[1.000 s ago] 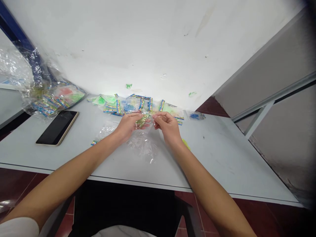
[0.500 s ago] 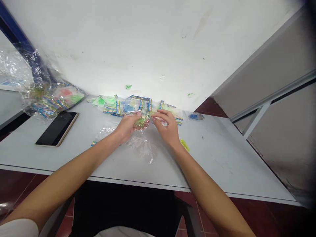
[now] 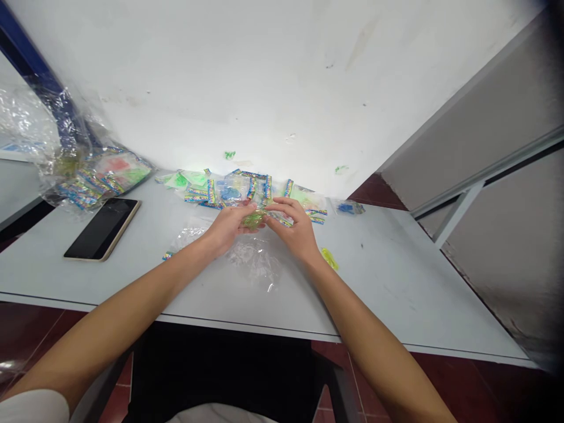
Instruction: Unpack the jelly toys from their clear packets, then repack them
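My left hand (image 3: 228, 225) and my right hand (image 3: 294, 227) meet over the middle of the white table (image 3: 396, 282). Between their fingertips they pinch a small clear packet with green-yellow contents (image 3: 254, 220). Both hands have their fingers curled closed on it. Under the hands lies a crumpled clear plastic bag (image 3: 255, 261). Just beyond the hands is a row of small packets with colourful header strips (image 3: 233, 189), green and blue inside.
A black phone (image 3: 102, 228) lies face up at the left. Behind it is a large clear bag of more packets (image 3: 94, 176). A small yellow-green piece (image 3: 328, 257) lies right of my right wrist. A white wall stands close behind; a grey frame is at the right.
My hands have closed together; the right hand moved left and down onto the green packet that the left hand keeps holding.
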Demonstrator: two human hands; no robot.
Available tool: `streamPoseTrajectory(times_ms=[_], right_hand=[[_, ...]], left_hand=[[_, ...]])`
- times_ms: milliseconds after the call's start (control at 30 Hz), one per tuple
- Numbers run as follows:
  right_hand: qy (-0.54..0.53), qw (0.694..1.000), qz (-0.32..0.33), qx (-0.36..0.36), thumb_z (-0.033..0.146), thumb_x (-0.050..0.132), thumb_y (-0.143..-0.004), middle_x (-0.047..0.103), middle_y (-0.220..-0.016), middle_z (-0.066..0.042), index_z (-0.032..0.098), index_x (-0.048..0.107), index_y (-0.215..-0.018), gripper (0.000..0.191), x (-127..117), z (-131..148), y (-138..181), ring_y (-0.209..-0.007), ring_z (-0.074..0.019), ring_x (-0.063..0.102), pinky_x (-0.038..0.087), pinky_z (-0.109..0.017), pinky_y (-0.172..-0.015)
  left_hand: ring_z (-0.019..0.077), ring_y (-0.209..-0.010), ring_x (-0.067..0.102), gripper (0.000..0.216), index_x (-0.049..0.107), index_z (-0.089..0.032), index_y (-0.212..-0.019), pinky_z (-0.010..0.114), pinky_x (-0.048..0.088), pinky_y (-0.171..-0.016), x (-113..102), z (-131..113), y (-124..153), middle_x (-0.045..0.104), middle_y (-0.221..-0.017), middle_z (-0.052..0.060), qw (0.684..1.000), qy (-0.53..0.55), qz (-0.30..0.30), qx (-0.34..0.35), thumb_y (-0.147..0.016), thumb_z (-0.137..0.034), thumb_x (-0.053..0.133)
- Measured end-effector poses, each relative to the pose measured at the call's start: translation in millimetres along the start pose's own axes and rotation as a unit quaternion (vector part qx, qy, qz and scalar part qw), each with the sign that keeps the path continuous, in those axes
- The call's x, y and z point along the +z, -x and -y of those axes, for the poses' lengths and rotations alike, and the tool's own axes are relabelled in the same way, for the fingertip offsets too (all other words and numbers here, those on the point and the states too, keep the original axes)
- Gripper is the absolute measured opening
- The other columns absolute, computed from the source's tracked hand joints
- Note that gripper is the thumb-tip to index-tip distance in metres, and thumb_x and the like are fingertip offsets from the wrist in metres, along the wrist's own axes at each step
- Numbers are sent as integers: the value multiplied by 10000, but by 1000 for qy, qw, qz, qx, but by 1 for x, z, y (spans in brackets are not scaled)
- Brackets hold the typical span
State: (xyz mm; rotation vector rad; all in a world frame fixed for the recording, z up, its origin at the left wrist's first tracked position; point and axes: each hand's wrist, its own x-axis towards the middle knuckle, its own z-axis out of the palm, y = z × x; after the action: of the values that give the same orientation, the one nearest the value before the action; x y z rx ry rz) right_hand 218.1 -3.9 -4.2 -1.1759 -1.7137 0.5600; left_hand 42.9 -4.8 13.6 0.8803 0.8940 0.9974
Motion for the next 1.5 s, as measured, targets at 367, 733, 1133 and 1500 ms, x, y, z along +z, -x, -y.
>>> streamPoseTrajectory(times_ms=[367,733,1133,1500], right_hand=[[18,1000,11,-11,317,710,-800,610,-1196,-52,298,740,-970,174,3,2,2,-1194,-231,550,417,-419,-1042],[51,996,-28,-73,319,696,-837,583,-1226,-51,324,750,-985,158,8,0,4,-1167,-231,561,466,-437,-1008],[107,986,-28,-124,245,659,-843,605,-1198,-72,273,724,-881,80,8,5,6,-1142,-254,568,490,-448,-944],[130,966,73,-211,176,566,-886,699,-1137,-33,269,683,-926,155,14,13,14,-1040,-218,621,496,-421,-928]], left_hand=[[212,-822,665,402,706,-109,-834,374,514,-790,1,-1,1,701,-874,118,999,-31,1,22,-761,-503,717],[173,-746,664,231,722,-128,-938,324,506,-692,4,-4,4,697,-958,107,997,-58,-37,25,-852,-304,599],[192,-772,685,271,720,-157,-1014,315,516,-676,4,-3,3,697,-1053,119,996,-73,-41,14,-878,-352,589],[144,-686,646,331,627,-205,-1193,283,531,-595,-1,1,-1,656,-1068,83,997,21,-75,0,-915,-362,540]])
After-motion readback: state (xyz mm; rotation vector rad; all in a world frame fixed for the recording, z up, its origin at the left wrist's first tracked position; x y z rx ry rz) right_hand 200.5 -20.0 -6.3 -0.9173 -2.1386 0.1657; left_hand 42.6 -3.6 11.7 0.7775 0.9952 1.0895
